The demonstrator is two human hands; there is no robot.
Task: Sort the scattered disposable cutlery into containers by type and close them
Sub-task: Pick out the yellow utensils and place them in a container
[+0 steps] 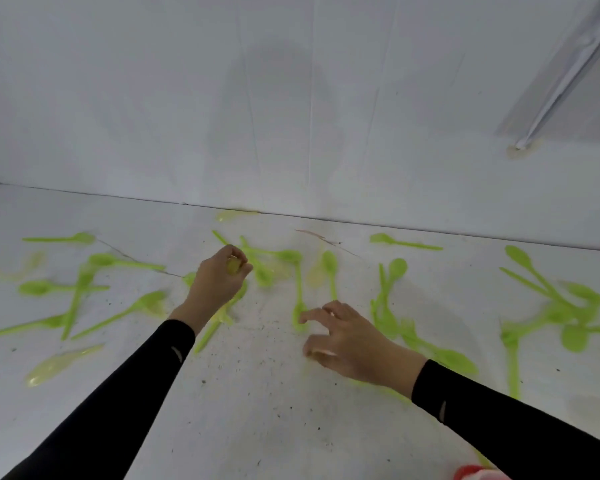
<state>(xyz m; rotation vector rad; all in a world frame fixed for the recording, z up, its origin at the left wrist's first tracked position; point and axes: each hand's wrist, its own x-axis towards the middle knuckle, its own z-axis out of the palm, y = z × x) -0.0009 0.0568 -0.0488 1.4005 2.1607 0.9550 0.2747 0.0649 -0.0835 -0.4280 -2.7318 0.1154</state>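
1. The left hand (219, 282) is stretched forward with the wrist bent down, its fingers curled tight round a small yellow-green piece (234, 266). Too little of that piece shows to tell spoon from fork
2. Just right of the left hand and nearer the person, the right hand (347, 341) hovers low with bent fingers spread and the thumb apart from them, gripping nothing. Its forefinger tip is at the wide end of a green spoon (298, 292); I cannot tell if it touches
3. Both arms wear snug black sleeves (136, 393)
4. The green cutlery (397, 266) lies scattered on all sides of the left hand, some pieces crossing one another. It is thin, bright, slightly see-through plastic
5. Among it lie clear yellowish pieces (59, 363), glossy and faint, one well to the left of the left hand
6. The white surface (257, 393) under everything is matt, dotted with dark specks and marked by thin cracks
7. Motion blur smears most shapes. Far right of the left hand, at the lower edge, a red and white thing (478, 473) is cut off
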